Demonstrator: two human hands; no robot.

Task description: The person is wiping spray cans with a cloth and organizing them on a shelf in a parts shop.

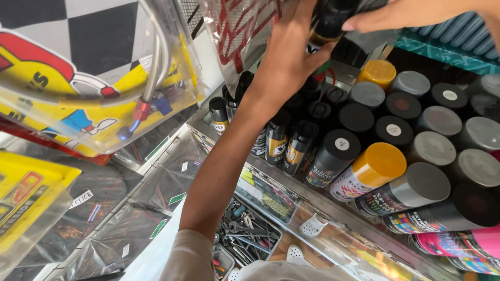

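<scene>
Two hands are raised over a shelf (333, 213) packed with spray cans. A black spray can (328, 21) is gripped by the left hand (289, 54) near the top edge, while the right hand's (396, 13) fingertips are pressed against its side.

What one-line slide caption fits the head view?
Left hand and right hand grip a black spray can above a shelf crowded with capped spray cans.
</scene>
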